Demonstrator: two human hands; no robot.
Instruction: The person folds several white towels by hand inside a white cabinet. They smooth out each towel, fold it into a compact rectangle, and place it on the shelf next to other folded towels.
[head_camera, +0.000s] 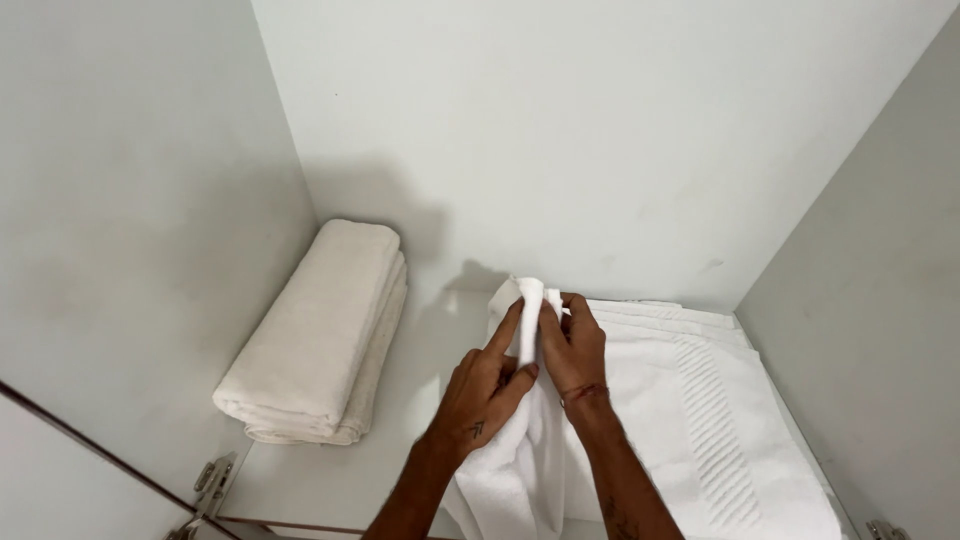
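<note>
At the far left, a cabinet hinge sits on the near edge of the shelf, beside the left side wall. Just right of it a folded cream towel lies flat against that wall, its length running near to far, likely tucked aside so the middle of the shelf remains free. Further right, the left hand pinches a gathered fold of the white towel, index finger stretched up along the raised bunch and thumb pressed in from the side. The right hand closes on the same bunch from the other side, fingers curled round its top, so both hands grip the cloth between them. This white towel hangs down toward the near edge, draped over a flat stack of white ribbed towels filling the right part of the shelf up to the right wall.
</note>
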